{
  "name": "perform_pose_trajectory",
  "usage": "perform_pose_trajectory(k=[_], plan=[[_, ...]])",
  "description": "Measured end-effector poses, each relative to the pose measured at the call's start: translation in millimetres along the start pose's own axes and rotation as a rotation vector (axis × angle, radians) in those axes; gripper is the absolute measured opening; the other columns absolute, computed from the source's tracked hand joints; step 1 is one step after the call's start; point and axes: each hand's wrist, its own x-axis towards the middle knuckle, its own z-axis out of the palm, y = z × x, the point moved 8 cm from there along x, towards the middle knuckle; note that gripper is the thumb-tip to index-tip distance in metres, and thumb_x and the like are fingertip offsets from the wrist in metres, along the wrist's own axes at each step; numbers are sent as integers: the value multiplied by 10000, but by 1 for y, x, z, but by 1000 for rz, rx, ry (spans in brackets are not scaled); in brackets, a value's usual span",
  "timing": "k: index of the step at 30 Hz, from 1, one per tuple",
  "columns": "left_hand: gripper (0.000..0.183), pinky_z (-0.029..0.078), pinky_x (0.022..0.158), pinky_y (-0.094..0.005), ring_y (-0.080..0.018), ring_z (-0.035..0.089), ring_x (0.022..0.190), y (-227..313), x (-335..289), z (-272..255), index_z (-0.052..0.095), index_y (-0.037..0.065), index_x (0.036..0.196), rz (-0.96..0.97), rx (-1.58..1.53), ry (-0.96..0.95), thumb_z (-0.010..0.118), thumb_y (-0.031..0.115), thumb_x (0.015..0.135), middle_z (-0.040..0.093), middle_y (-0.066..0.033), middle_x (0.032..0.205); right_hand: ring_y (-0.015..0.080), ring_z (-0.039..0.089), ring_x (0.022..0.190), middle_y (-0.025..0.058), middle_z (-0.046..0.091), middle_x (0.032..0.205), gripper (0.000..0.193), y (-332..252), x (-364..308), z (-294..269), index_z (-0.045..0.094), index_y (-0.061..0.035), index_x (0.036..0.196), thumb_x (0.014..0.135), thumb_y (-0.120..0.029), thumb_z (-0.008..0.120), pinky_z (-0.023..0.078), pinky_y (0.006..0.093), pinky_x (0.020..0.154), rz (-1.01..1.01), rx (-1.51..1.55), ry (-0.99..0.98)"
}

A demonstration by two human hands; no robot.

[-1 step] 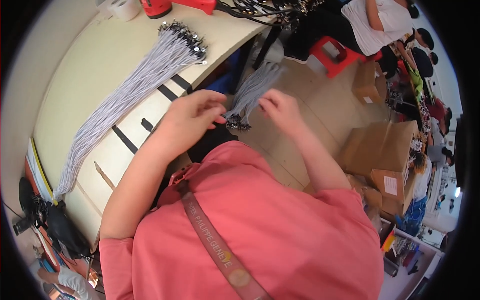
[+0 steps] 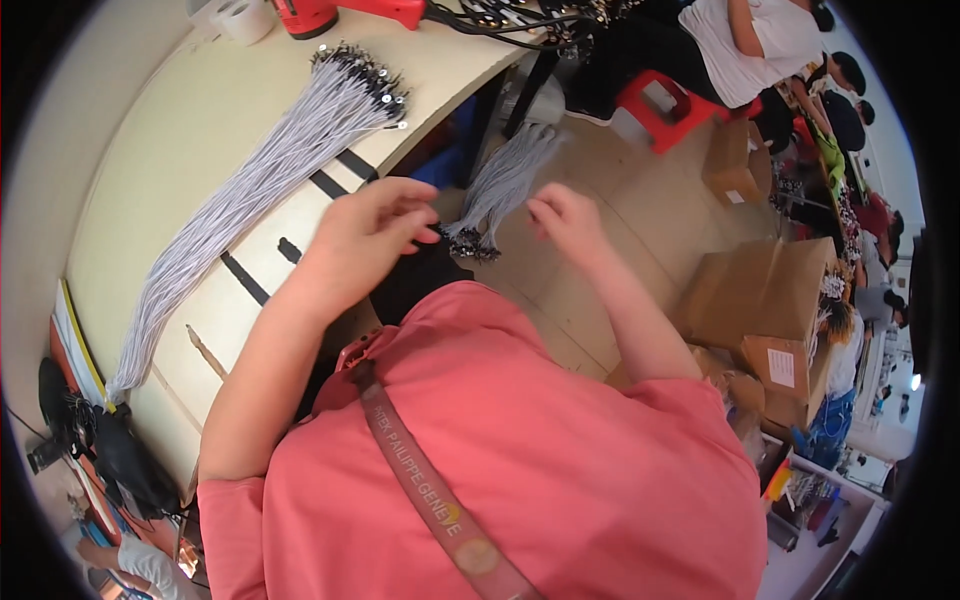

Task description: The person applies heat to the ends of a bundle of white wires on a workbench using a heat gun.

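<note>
My left hand (image 2: 375, 235) is at the table's near edge, its fingers loosely bent and apart, with nothing visible in them. To the right, my right hand (image 2: 567, 222) is held in the air with thumb and fingertips pressed together. Whatever they may hold is too small to make out. Between my hands and beyond them is a bunch of grey cables (image 2: 505, 180) with dark ends; neither hand visibly grips it. A long bundle of light grey cables (image 2: 235, 195) lies across the table, its black connector ends fanned out at the far end.
The pale table (image 2: 165, 130) carries black tape strips (image 2: 246, 278), a red power tool (image 2: 305, 15) and white rolls (image 2: 245, 20). A red stool (image 2: 660, 110) stands on the tiled floor. Cardboard boxes (image 2: 755, 290) are at the right. Several other people sit or work at the far right.
My hands have drifted slightly apart, the left one leftward and the right one rightward. The cable bundles show no clear movement of their own.
</note>
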Motion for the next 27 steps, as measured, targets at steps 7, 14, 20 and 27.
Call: perform_pose_trajectory(k=[7,14,20,27], plan=[[197,501,761,-256,-162,641,846,-11,-43,-45,574,-34,1089,5,11,178,489,39,927,635,-104,940,219,630,548,163,624,719,105,182,-21,-55,576,-10,889,881,-103,526,503,339,491,457,-32,144],[167,512,730,-255,-166,644,792,-12,-74,-87,579,-36,1050,87,-21,390,478,17,929,640,-108,898,354,611,935,199,642,950,209,193,-3,-90,621,-21,1012,828,-98,561,488,423,789,161,-610,334],[169,504,788,-274,-167,634,870,0,-84,-108,581,-23,1057,238,196,565,518,5,903,645,-96,922,384,612,888,217,639,932,214,197,-11,-104,632,16,949,863,-165,557,490,440,763,247,-647,311],[821,239,1083,-496,-336,399,1262,30,-48,-124,341,27,1373,106,1284,598,714,371,728,465,-211,1300,395,615,856,226,639,881,203,226,-20,-98,665,27,900,848,-132,550,495,446,755,401,-756,194]])
